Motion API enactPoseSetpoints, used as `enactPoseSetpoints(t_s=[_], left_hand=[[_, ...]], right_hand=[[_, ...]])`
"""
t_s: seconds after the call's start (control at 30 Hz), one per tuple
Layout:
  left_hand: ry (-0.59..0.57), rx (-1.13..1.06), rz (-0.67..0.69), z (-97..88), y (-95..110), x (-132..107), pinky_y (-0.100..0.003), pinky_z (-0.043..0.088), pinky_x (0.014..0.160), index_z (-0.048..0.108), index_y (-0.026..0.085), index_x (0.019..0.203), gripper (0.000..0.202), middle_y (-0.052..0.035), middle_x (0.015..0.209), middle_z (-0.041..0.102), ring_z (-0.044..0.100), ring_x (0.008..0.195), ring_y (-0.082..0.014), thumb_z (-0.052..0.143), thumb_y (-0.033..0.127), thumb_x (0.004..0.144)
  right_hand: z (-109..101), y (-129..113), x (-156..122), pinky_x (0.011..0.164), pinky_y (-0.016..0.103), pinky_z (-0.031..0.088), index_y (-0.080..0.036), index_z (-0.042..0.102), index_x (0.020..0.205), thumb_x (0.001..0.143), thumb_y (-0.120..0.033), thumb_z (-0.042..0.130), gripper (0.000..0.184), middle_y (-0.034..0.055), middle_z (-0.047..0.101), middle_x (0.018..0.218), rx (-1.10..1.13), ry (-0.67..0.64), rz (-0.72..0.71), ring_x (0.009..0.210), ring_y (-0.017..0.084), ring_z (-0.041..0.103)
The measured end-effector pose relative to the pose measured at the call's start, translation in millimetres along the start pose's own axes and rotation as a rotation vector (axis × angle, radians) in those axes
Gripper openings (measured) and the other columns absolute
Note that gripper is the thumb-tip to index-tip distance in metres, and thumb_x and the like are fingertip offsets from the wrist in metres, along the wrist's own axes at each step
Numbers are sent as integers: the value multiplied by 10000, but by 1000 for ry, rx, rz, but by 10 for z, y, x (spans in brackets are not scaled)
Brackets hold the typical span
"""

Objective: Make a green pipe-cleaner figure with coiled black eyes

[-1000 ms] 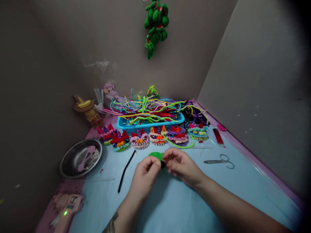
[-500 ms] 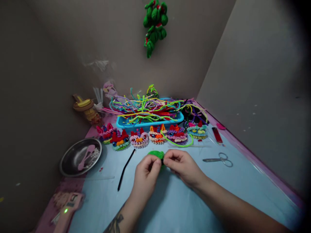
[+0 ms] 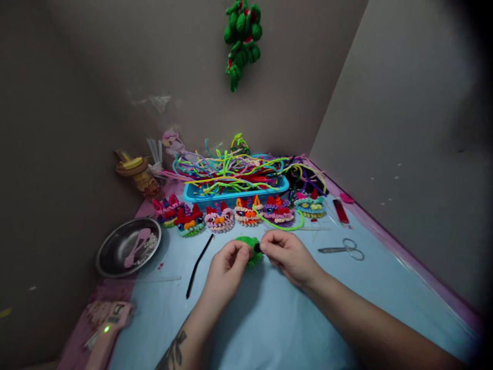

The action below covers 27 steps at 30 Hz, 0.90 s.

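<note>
A bright green fuzzy pipe-cleaner piece [image 3: 252, 259] sits between my two hands above the blue table. My left hand [image 3: 228, 263] is closed, thumb against fingers, gripping the green piece, partly hidden behind it. At its right side my right hand [image 3: 287, 253] pinches a short black bit [image 3: 257, 247], which looks like pipe cleaner and touches the green piece. Left of my hands lies a bent black pipe cleaner [image 3: 197, 270]. Just beyond them, a lime-green pipe cleaner [image 3: 283, 227] curves in front of several colourful pipe-cleaner animal heads [image 3: 219, 218].
A blue tray [image 3: 234, 194] heaped with pipe cleaners stands at the back. Left are a metal bowl [image 3: 111, 252] of small white beads and a pink glue gun [image 3: 110, 329] with a green light. Scissors [image 3: 341, 250] and a red lighter [image 3: 340, 211] lie right. Green figures [image 3: 242, 41] hang above.
My hands have drawn slightly apart, so more of the black bit and the green piece shows between them. The whole view has shifted a little.
</note>
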<state>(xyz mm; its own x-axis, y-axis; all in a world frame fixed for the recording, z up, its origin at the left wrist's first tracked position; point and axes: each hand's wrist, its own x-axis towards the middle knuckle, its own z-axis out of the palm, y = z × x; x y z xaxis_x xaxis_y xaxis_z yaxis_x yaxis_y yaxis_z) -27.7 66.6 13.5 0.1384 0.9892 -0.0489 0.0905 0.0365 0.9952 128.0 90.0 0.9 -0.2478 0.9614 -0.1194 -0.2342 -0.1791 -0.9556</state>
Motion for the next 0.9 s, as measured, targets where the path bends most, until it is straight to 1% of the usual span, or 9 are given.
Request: enactPoseSetpoints(t_s=[0.17, 0.3, 0.43, 0.53, 0.63, 0.7, 0.77, 0.83, 0.9], left_hand=[[21, 103, 23, 16, -8, -18, -227, 337, 560, 551, 158, 697, 248, 11, 627, 485, 431, 589, -120, 539, 377, 812], [34, 158, 45, 14, -19, -26, -222, 317, 546, 526, 164, 649, 222, 17, 614, 463, 411, 582, -117, 530, 321, 806], [52, 205, 52, 17, -27, -23, -223, 316, 547, 521, 165, 657, 224, 17, 619, 461, 411, 591, -119, 504, 312, 825], [27, 217, 53, 19, -31, -18, -226, 335, 563, 530, 164, 674, 235, 12, 631, 485, 435, 607, -124, 493, 326, 840], [10, 168, 48, -16, -23, -15, -233, 379, 600, 586, 152, 824, 221, -21, 737, 579, 498, 662, -135, 513, 360, 839], [59, 106, 33, -74, -16, -9, -227, 383, 581, 586, 149, 961, 287, -42, 820, 617, 508, 649, -125, 532, 399, 832], [150, 35, 28, -154, -16, 5, -207, 343, 512, 567, 153, 1019, 346, -42, 852, 622, 455, 563, -90, 521, 444, 838], [245, -35, 38, -246, -22, 29, -191, 288, 456, 559, 160, 1011, 363, -28, 841, 610, 383, 493, -61, 511, 476, 840], [322, -54, 49, -342, -26, 59, -185, 264, 440, 554, 164, 975, 361, -8, 793, 594, 357, 469, -55, 514, 493, 831]], right_hand=[[-22, 41, 3, 411, 207, 197, -162, 547, 620, 698, -370, 685, 261, -67, 417, 497, -70, -54, -7, 424, 54, 295], [15, 24, -18, 481, 218, 296, -161, 558, 627, 720, -322, 655, 210, -40, 476, 569, -179, -70, -92, 514, 80, 383], [86, 9, -33, 538, 233, 347, -168, 538, 621, 728, -298, 616, 185, -42, 467, 571, -242, -37, -131, 554, 97, 418], [57, -14, -10, 550, 240, 370, -173, 537, 628, 741, -296, 595, 177, -35, 480, 575, -271, -37, -147, 562, 108, 444], [-99, -67, 54, 598, 265, 412, -178, 578, 650, 755, -294, 583, 157, 20, 575, 693, -399, 105, -304, 691, 157, 538], [-239, -81, 120, 687, 300, 438, -178, 612, 663, 750, -273, 580, 132, 86, 630, 933, -545, 271, -448, 898, 210, 572], [-357, -50, 203, 803, 346, 433, -176, 618, 647, 744, -244, 563, 131, 117, 620, 1092, -653, 316, -470, 1031, 241, 559], [-423, 20, 289, 863, 370, 414, -175, 605, 611, 726, -220, 545, 137, 116, 652, 1050, -724, 298, -403, 1041, 248, 571], [-435, 91, 354, 798, 351, 437, -178, 592, 595, 706, -212, 535, 129, 95, 684, 921, -772, 279, -336, 932, 240, 609]])
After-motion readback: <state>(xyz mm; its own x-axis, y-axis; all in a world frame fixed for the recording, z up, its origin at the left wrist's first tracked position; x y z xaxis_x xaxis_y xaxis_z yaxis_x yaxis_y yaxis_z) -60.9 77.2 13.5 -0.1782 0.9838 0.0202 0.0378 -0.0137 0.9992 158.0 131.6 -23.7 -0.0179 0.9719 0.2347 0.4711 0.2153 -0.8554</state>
